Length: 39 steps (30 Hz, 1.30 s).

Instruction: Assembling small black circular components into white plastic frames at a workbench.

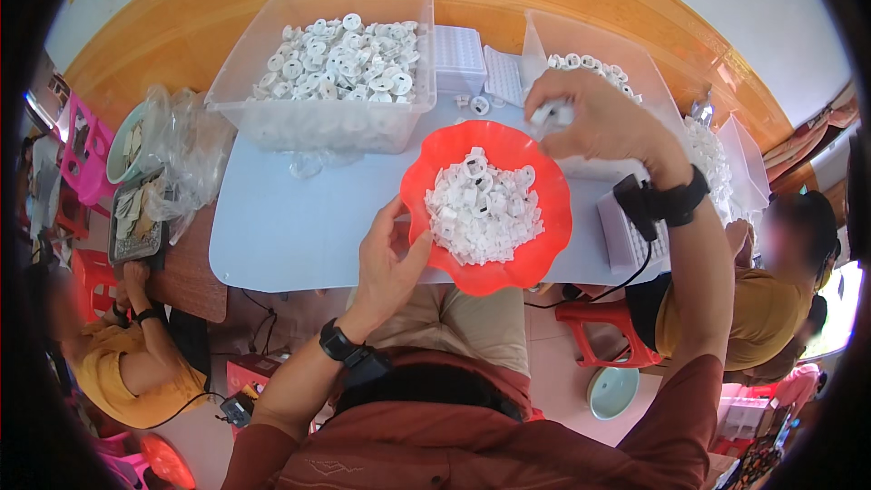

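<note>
A blurred white part (552, 115) is pinched in the grip of the right hand (610, 120), its long axis indistinct. From there, the red bowl (555, 204), heaped with white pieces (481, 218), is seen toward 7 o'clock, its 8 o'clock rim clasped by the left hand (385, 259).

the pale blue surface (272, 227) carries a clear bin (318, 133) of white parts far left, crumpled clear film (308, 163) just nearer, pale trays (459, 63) and loose round pieces (479, 106) far centre, a second bin (588, 38) far right, and a gridded block (619, 240) near right.
</note>
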Motion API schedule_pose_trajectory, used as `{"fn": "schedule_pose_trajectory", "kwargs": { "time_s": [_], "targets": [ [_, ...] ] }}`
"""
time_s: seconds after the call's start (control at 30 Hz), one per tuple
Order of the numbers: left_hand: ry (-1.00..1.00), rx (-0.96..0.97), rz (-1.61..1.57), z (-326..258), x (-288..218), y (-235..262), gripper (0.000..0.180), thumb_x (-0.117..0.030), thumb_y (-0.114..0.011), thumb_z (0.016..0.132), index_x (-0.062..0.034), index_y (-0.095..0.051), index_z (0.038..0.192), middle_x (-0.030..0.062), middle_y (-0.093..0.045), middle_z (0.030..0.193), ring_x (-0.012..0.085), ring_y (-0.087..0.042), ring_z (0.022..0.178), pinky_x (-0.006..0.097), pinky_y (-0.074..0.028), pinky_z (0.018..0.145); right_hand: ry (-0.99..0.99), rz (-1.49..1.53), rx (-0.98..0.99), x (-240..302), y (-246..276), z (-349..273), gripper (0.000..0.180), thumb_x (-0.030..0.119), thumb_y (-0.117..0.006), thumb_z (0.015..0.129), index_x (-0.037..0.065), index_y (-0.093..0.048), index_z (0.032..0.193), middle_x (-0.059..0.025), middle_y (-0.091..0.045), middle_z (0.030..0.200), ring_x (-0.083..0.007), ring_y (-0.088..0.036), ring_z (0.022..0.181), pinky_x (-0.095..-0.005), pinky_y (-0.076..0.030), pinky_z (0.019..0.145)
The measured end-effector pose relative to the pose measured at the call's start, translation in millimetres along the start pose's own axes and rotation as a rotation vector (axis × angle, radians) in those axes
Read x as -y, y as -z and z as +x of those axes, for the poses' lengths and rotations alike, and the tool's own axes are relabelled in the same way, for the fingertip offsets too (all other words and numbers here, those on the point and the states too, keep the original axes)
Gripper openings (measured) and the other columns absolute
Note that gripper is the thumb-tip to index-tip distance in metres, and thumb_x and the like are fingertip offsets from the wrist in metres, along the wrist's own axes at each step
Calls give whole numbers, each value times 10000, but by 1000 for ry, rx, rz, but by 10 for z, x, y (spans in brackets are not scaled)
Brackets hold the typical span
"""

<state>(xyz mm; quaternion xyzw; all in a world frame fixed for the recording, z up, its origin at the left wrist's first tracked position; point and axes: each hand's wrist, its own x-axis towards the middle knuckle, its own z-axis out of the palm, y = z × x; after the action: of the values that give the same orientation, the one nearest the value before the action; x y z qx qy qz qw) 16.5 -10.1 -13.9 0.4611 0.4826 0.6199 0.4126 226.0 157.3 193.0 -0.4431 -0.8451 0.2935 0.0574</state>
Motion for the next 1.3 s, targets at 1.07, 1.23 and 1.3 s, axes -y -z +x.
{"fn": "schedule_pose_trajectory", "kwargs": {
  "time_s": [1.07, 1.23, 1.3],
  "targets": [
    [-16, 69, 38, -19, -34, 7, 539, -32, -587, 946, 64, -384, 1436, 132, -521, 1335, 156, -580, 1094, 312, -488, 959, 381, -496, -680, -358, -702, -191, 186, 73, -639, 847, 92, -699, 1022, -112, -644, 1091, -334, -677, 794, -429, -553, 673],
    [-16, 52, 47, -18, 11, 9, 539, -32, -595, 943, 61, -389, 1432, 129, -527, 1324, 160, -584, 1092, 316, -497, 954, 339, -546, -455, -304, -913, -252, 198, 95, -651, 844, 81, -680, 1040, -118, -641, 1070, -326, -675, 817, -430, -545, 671],
    [-8, 48, 46, -27, -37, -5, 540, -32, -599, 943, 57, -389, 1432, 129, -527, 1324, 163, -585, 1096, 317, -501, 952, 320, -518, -400, -251, -1038, -280, 208, 102, -655, 842, 76, -675, 1048, -120, -641, 1063, -324, -676, 833, -433, -543, 680]
  ]
}}
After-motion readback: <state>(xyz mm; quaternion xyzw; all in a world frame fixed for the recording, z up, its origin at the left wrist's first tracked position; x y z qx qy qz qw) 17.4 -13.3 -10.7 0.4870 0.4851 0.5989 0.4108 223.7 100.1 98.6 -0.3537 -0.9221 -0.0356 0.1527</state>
